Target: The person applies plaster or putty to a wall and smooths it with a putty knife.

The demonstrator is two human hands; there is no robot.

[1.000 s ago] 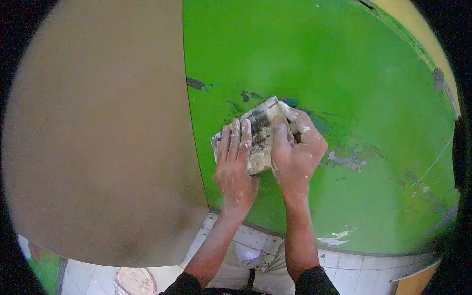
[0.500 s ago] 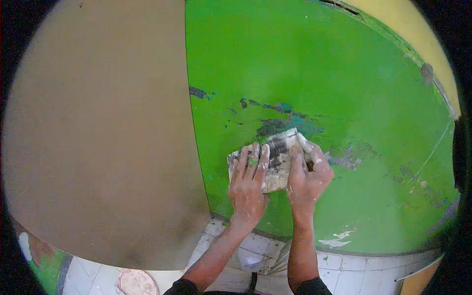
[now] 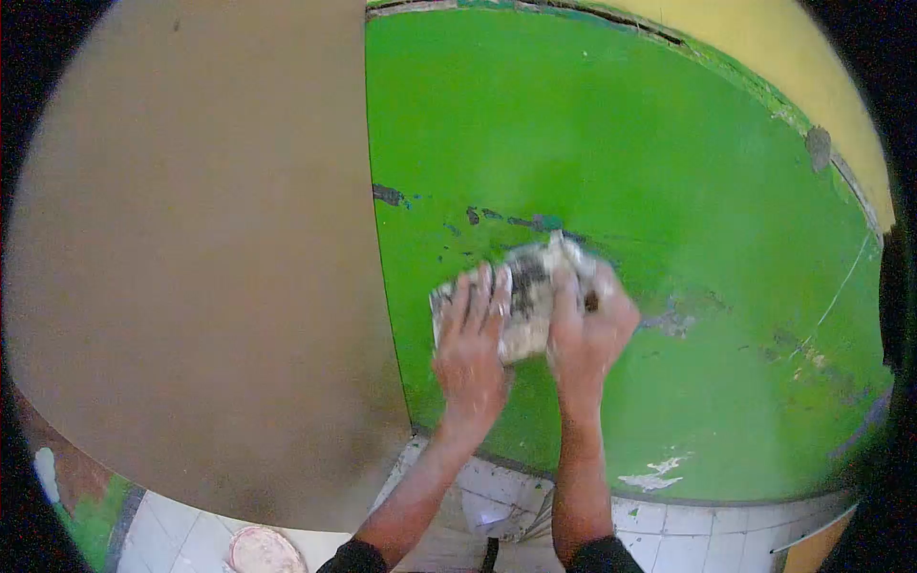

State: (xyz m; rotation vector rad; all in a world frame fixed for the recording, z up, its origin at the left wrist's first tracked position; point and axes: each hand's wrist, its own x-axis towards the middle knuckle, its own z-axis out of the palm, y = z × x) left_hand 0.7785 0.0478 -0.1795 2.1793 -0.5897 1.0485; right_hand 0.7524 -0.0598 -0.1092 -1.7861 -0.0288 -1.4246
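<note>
A flat rectangular piece (image 3: 528, 304), smeared white and dark and possibly a putty scraper, is held tilted against the green wall, its right end higher. My left hand (image 3: 470, 358) lies over its left part, fingers extended up its face; the thumb is mostly hidden. At the right end, my right hand (image 3: 587, 329) grips the piece, thumb on the front and the other fingers curled around the far side. Both hands are dusted white and slightly blurred. Around and above the piece, the green wall (image 3: 478, 115) carries dark chipped patches (image 3: 521, 222).
A brown panel (image 3: 210, 258) fills the left side, meeting the green wall at a vertical edge. Cracked trim (image 3: 659, 33) borders a yellow surface (image 3: 764, 57) at upper right. Below are white floor tiles (image 3: 669, 520) and a round, pinkish-white container (image 3: 263, 551).
Both hands and the flat piece have shifted slightly left and up across the green wall. The grip looks the same. The view has tilted slightly, showing more of the top trim.
</note>
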